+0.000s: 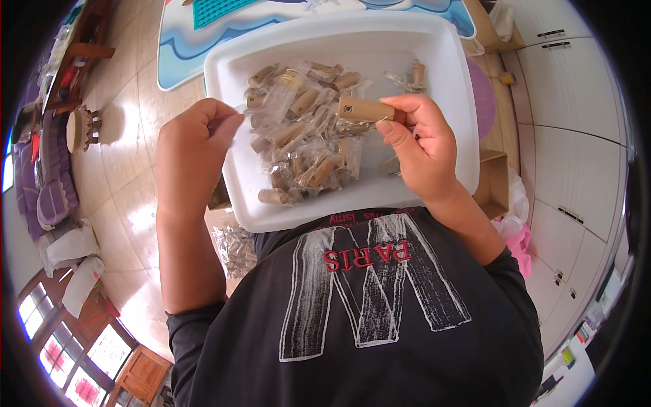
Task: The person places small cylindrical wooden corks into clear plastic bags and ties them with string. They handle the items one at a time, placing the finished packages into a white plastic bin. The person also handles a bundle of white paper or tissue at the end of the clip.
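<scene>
My right hand (pixel 420 139) pinches a brown cardboard tube (pixel 366 110) by its right end, between thumb and fingers. The tube lies level, with a small dark mark near its left end. My left hand (pixel 198 139) is closed at the tub's left rim, pinching what looks like the edge of a clear plastic bag. Both hands are over a white plastic tub (pixel 325 30). In the tub is a heap of similar tubes in clear bags (pixel 302 136), and a small group of thin golden pieces with a tube (pixel 411 78) lies apart at the right.
The tub rests against my lap, before a table with a blue wave pattern (pixel 183 51) and a teal grid tray (pixel 215 10). A bag of small pieces (pixel 235 251) sits below left. An open cardboard box (pixel 494 180) stands at right, near white cabinets (pixel 576 102). A stool (pixel 81 130) is far left.
</scene>
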Available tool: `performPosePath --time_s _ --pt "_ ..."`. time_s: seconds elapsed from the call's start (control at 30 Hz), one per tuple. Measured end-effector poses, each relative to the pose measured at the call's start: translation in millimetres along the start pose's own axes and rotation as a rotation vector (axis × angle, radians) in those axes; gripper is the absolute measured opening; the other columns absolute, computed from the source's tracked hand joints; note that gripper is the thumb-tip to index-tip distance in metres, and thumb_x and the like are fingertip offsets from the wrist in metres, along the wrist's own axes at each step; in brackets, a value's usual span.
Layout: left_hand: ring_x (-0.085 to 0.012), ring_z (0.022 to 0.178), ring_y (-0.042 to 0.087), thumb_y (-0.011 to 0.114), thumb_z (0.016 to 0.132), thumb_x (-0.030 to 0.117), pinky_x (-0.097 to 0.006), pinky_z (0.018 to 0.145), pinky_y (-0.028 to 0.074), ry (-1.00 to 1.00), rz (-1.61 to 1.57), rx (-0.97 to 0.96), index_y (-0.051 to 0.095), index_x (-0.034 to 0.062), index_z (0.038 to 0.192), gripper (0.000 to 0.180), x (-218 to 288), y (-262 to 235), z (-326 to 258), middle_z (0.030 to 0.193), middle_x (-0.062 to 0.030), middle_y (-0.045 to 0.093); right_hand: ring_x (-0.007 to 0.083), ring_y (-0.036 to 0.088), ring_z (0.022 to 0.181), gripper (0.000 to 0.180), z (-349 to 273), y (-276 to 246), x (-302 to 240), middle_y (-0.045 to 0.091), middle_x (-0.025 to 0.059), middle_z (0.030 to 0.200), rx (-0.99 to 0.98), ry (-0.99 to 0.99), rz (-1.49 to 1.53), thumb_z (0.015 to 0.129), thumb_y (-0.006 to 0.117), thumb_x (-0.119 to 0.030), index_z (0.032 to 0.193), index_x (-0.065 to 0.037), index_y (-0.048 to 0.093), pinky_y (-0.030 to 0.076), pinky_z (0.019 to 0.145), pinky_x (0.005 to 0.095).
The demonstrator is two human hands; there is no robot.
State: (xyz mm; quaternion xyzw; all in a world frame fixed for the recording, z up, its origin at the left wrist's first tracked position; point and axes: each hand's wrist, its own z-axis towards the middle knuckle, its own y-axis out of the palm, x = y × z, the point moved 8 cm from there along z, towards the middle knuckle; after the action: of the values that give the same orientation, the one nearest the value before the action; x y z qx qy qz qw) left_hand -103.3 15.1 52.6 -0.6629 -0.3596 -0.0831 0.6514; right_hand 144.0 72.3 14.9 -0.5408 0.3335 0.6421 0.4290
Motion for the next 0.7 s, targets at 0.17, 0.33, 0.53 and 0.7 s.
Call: performPosePath --time_s 0.17,0.33,0.53,0.7 --pt "-0.0081 0.051 0.053 0.068 0.079 0.01 -0.019 0.049 0.043 -0.213 -0.667 -0.11 0.06 -0.0003 0.077 0.013 -8 29 -8 0.062 -0.0047 0.059 0.005 0.046 0.065 0.02 3 0 -12 0.052 -0.0004 0.075 0.064 -0.063 0.078 0.084 0.061 -0.004 0.102 0.001 0.052 0.038 0.057 0.0181" --pt "-0.011 0.048 0.052 0.067 0.079 0.009 -0.022 0.045 0.041 -0.199 -0.855 -0.166 0.059 -0.0015 0.075 0.013 -1 50 -15 0.062 -0.0067 0.059 0.0054 0.049 0.067 0.021 2 0 -13 0.055 0.0009 0.077 0.057 -0.074 0.058 0.084 0.061 -0.004 0.102 0.001 0.052 0.04 0.059 0.0182" --pt "-0.0103 0.054 0.055 0.069 0.078 0.008 -0.021 0.05 0.044 -0.049 -0.892 -0.243 0.06 -0.0041 0.081 0.015 12 56 -19 0.067 -0.0067 0.061 0.0049 0.049 0.067 0.019 3 5 -4 0.056 0.0006 0.077 -0.016 0.072 0.072 0.084 0.062 -0.005 0.1 0.001 0.054 0.04 0.059 0.019" --pt "-0.0089 0.063 0.057 0.069 0.078 0.009 -0.02 0.056 0.046 -0.128 -0.852 -0.287 0.062 -0.003 0.088 0.017 16 72 -24 0.074 -0.0049 0.062 0.0037 0.045 0.065 0.017 1 12 6 0.056 -0.0011 0.076 -0.162 0.248 0.051 0.084 0.062 -0.006 0.098 0.001 0.056 0.038 0.057 0.0184"
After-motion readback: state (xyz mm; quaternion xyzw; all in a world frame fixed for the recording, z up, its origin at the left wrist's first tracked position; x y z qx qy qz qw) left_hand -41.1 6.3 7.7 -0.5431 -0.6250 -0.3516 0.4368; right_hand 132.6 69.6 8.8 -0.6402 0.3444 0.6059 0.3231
